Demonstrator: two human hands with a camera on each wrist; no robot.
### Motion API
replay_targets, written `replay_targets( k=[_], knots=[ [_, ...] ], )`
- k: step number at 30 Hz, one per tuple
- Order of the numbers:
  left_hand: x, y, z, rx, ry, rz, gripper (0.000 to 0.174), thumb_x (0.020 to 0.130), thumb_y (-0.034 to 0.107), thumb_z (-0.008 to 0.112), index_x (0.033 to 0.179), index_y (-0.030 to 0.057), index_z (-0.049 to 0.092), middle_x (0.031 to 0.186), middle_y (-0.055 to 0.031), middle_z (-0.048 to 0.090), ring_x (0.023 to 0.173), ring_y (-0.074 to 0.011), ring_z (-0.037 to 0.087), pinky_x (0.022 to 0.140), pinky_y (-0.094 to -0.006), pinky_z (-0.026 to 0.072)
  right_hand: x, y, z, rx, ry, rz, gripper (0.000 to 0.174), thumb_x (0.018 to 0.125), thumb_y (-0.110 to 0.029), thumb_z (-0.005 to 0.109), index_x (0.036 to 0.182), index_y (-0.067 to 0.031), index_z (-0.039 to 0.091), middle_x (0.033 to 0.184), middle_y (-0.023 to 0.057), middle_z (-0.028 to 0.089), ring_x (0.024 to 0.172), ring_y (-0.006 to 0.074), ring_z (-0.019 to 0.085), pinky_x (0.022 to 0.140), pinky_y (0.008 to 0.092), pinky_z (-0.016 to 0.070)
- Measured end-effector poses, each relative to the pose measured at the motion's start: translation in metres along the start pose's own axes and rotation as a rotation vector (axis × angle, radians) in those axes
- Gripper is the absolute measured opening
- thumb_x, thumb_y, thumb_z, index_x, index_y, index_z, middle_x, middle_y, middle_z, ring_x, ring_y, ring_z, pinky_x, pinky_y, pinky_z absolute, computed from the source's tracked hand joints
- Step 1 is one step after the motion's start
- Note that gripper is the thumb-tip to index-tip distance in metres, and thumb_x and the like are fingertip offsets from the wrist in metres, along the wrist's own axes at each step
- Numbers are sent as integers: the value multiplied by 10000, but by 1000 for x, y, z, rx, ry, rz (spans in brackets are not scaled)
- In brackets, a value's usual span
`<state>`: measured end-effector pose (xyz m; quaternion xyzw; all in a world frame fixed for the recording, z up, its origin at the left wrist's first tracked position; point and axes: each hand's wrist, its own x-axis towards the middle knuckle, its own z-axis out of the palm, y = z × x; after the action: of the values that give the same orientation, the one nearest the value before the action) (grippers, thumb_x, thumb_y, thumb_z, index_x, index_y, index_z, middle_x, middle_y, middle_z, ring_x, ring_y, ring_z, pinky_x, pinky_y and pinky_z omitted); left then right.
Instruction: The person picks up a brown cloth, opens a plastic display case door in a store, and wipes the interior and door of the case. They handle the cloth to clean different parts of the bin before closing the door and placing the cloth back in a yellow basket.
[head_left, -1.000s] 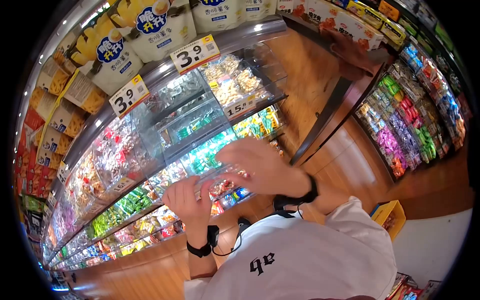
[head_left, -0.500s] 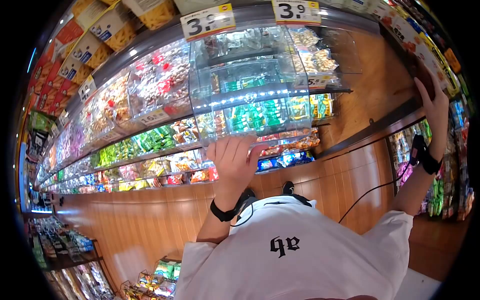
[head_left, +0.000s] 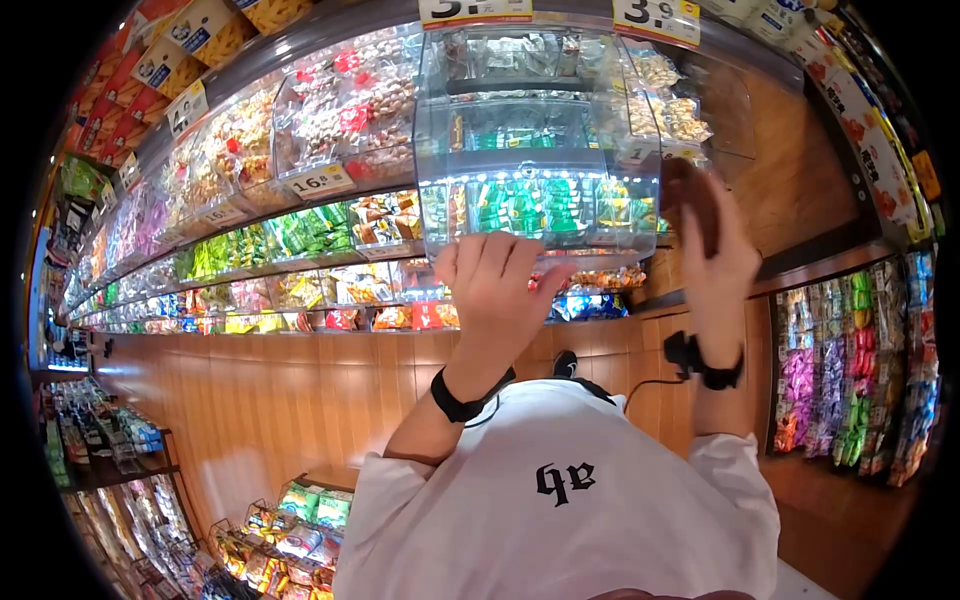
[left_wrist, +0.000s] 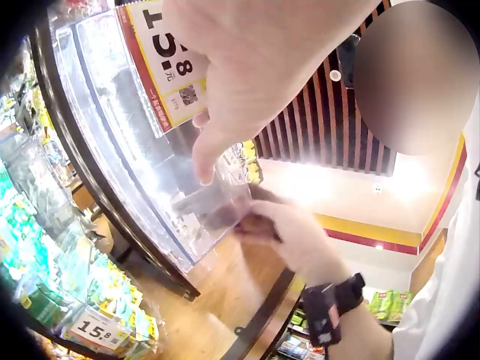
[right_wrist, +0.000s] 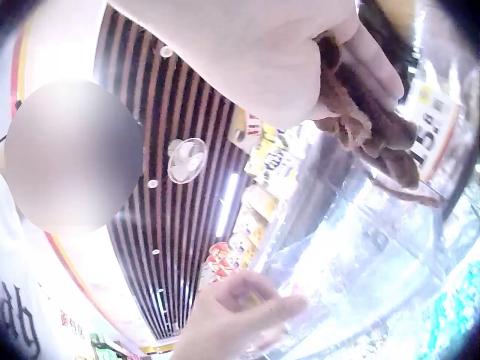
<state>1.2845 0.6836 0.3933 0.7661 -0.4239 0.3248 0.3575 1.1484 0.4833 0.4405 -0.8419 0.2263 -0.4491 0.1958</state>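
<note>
Glossy clear plastic bin (head_left: 500, 158), rough fuzzy cloth (right_wrist: 367, 124), smooth shiny wood-look floor (head_left: 300, 390), matt fabric shirt (head_left: 560, 535).

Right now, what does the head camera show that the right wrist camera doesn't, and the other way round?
Only the head view shows the wooden floor and a dark shoe. Only the right wrist view shows a white fan and the striped ceiling. Both show the right hand holding a brown cloth, the left hand, a clear plastic cover and the white shirt.
</note>
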Motion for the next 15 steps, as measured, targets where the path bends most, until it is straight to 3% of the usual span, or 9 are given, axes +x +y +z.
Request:
replay_targets(
  k=[1, 2, 4, 7, 10, 13, 15],
  knots=[
    [1, 1, 0, 10, 0, 2, 438, 687, 537, 896, 878, 186, 715, 863, 9, 603, 896, -222, 560, 890, -436, 329, -9, 5, 15, 95, -58, 110, 346, 994, -130, 685, 1321, -23, 644, 1090, 201, 749, 943, 214, 756, 833, 352, 578],
    [2, 2, -2, 10, 1, 15, 444, 696, 552, 886, 877, 185, 714, 864, 8, 600, 899, -225, 558, 895, -441, 327, -19, 18, 27, 203, -162, 273, 277, 1026, -159, 653, 1253, -1, 651, 952, 128, 734, 788, 175, 694, 729, 336, 562],
    [7, 3, -4, 12, 9, 51, 459, 714, 582, 867, 875, 182, 711, 866, 6, 595, 903, -230, 556, 905, -452, 323, -29, 19, 41, 700, -183, 760, 285, 1072, -287, 597, 1190, -35, 656, 856, 41, 672, 664, 146, 587, 608, 319, 487],
    [8, 4, -5, 26, -7, 48, 486, 760, 637, 815, 863, 178, 694, 851, 5, 586, 883, -225, 555, 901, -458, 326, -32, 16, 32, 1236, -188, 927, 365, 1097, -430, 522, 1173, -95, 647, 835, -18, 627, 628, 106, 518, 535, 287, 410],
    [14, 12, -2, 28, 5, 88, 539, 779, 679, 774, 844, 155, 665, 832, -6, 575, 821, -222, 554, 869, -469, 345, -34, 11, 26, 1248, -136, 924, 436, 1092, -523, 480, 1218, -128, 612, 884, -29, 619, 643, 95, 501, 563, 281, 407],
    [21, 25, 10, -29, 12, 185, 548, 864, 657, 686, 858, 111, 639, 780, -26, 523, 744, -236, 539, 820, -449, 399, -27, -13, 35, 1137, -28, 883, 432, 1098, -526, 464, 1282, -150, 568, 949, -35, 621, 663, 90, 521, 574, 279, 421],
    [22, 30, 14, -81, -96, 229, 506, 839, 606, 736, 844, 113, 624, 783, -24, 532, 722, -211, 550, 728, -394, 403, -27, -17, 46, 1041, -11, 849, 430, 1099, -535, 451, 1314, -174, 540, 995, -34, 626, 665, 83, 534, 560, 267, 418]
  ],
)
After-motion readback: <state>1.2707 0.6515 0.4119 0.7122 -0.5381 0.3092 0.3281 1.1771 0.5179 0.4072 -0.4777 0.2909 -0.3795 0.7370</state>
